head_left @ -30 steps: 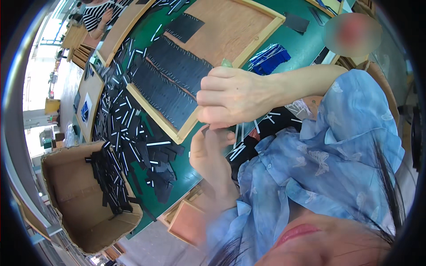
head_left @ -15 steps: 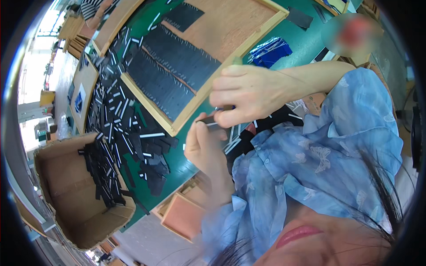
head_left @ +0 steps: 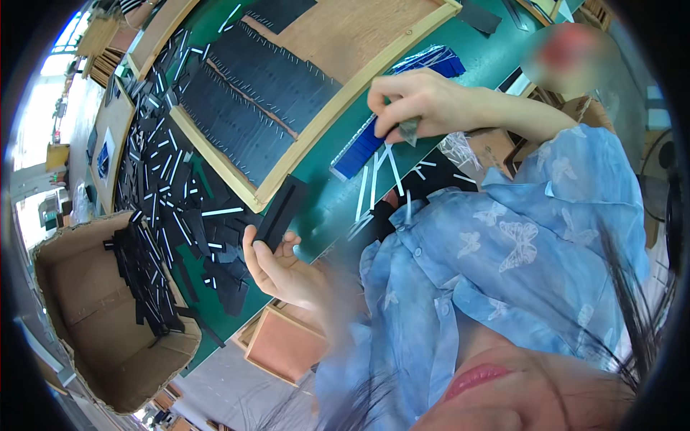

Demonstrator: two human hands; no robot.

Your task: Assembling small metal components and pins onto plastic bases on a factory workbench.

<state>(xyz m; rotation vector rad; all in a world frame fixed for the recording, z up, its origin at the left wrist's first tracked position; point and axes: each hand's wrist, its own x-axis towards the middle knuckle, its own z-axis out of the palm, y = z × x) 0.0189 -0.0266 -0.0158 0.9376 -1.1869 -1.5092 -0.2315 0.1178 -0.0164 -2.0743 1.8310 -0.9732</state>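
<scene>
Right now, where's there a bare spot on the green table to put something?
Two bits of the green table look bare: a narrow one between the wooden frame and the blue strip in the right hand, another between the blue bundle and dark sheet. Left of the frame, black pieces crowd it.

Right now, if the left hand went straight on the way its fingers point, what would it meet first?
Probably the loose black strips scattered on the green table: the left hand points up-left in the picture toward them. Its height is unclear, so it might pass over.
</scene>
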